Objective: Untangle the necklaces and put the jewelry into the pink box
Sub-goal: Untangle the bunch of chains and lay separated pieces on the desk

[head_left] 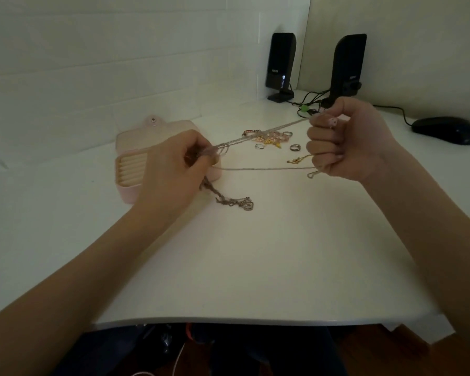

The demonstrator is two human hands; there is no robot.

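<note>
My left hand pinches a knot of thin silver necklace chains just in front of the open pink box. My right hand is a fist gripping the other ends, so two strands stretch taut between the hands above the white table. A gold chain end and a silver clasp dangle from the right fist. A tangled bunch with pendants hangs from the left hand onto the table. Loose rings and colourful jewelry lie behind the strands.
Two black speakers with cables stand at the back against the wall. A black mouse lies at the far right. The table's front edge runs near my body.
</note>
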